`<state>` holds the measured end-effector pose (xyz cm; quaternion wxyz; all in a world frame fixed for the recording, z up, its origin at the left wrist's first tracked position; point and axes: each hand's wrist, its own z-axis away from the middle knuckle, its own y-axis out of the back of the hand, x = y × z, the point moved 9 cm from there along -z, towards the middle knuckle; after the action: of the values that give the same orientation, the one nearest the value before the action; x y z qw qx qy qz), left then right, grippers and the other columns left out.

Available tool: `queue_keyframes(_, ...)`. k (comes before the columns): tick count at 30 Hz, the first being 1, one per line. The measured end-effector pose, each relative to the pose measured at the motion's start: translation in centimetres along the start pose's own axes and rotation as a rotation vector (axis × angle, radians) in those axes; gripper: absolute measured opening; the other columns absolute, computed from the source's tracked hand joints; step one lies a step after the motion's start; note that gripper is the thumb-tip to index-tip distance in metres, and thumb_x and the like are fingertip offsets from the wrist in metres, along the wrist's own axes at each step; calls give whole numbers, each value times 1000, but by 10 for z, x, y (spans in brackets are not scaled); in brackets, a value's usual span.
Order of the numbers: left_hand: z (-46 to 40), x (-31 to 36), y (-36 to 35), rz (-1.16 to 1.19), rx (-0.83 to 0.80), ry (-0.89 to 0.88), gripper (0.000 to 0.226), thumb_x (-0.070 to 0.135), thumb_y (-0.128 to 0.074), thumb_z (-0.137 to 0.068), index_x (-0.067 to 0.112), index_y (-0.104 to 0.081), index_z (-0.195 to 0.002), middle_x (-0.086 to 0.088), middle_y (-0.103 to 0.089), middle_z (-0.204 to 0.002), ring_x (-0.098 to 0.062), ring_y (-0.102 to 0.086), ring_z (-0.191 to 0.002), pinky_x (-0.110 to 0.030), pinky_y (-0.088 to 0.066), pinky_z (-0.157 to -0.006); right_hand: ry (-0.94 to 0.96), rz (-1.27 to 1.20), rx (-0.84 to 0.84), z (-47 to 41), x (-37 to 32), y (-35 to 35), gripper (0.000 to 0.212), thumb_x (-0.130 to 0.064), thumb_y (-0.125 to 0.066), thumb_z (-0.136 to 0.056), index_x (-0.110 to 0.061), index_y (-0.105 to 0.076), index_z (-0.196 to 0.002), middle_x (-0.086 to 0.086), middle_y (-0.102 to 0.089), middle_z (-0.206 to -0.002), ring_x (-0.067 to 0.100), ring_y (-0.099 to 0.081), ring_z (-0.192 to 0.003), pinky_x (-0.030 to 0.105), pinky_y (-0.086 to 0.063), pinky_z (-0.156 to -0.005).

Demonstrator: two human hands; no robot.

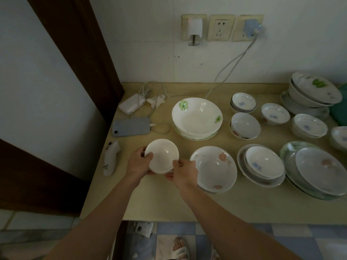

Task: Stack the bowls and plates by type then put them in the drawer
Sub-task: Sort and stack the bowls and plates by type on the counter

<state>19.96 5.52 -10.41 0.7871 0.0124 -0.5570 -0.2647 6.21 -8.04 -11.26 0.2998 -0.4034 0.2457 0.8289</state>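
Together left hand [138, 162] and right hand [185, 170] grip small bowls [161, 155].

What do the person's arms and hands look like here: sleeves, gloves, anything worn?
Both forearms are bare right down to the frame's lower edge, with no sleeve in view. The left hand and right hand wear no gloves. No watch, bracelet or ring is visible on either wrist or on the fingers that show. No markings or cables on them.
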Motion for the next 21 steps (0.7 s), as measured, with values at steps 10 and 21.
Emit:
queue_keyframes(10, 12, -8, 0, 111, 21, 46, 22, 26, -68, -94, 21, -62, -114, -5, -64, -115, -15, -62, -93, -35, -60, -64, 28, -85, -222, 27, -2, 28, 13, -8, -54, -102, -7, -67, -99, 15, -70, -104, 26, -78, -77, 35, -65, -72)
queue_keyframes(21, 80, 119, -53, -293, 261, -575, 41, 16, -71, -89, 13, -59, -128, -12, -51, -135, -27, -51, -120, -29, -43, -100, 266, 110, 257, 25, -36, 249, 11, -14, -63, -99, -19, -72, -95, 3, -76, -84, 16, -75, -69, 34, -64, -63)
